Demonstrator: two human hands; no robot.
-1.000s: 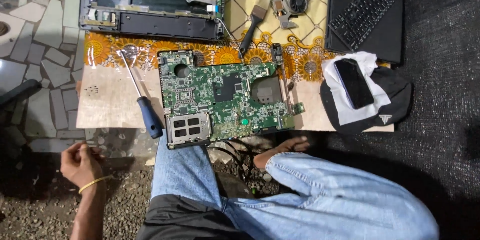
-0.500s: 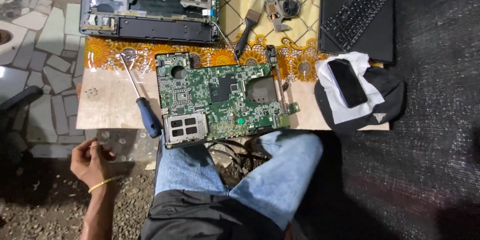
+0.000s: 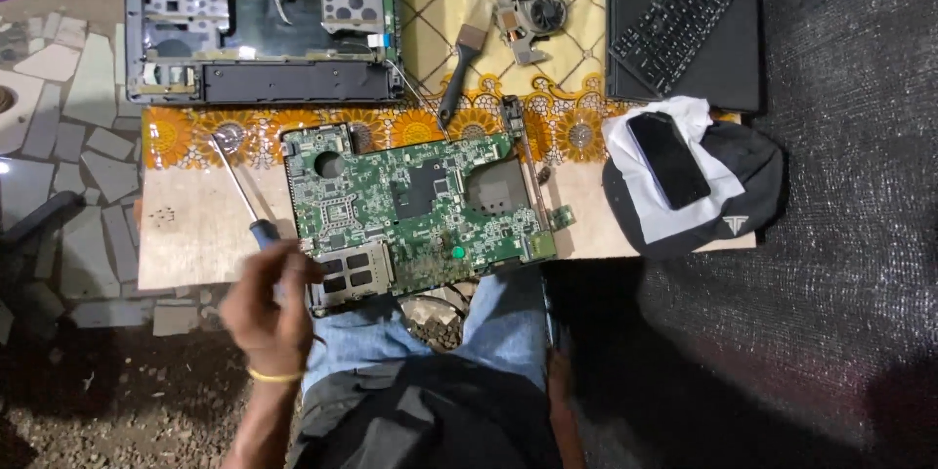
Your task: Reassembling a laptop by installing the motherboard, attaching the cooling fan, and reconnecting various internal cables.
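**Left hand at the screwdriver, beside the circuit board**

My left hand sits at the near left corner of the green circuit board, fingers curled over the blue handle of the screwdriver. From above I see mostly the back of my hand, so I cannot tell whether I have the handle gripped or my fingers only lie on it. The metal shaft runs up and left from my hand, alongside the board's left edge. A yellow band circles my wrist.

The board lies flat on a pale wooden slab, its near edge overhanging my knees in blue jeans. My right hand is not in sight.

Beyond the board, on a yellow patterned cloth, lie a paintbrush and a small fan part. Beyond and left of the board is the opened laptop shell; beyond and right is a black keyboard. Right of the board a dark phone rests on a black and white cap. My hand and wrist cover the board's near left corner and the screwdriver's handle end.
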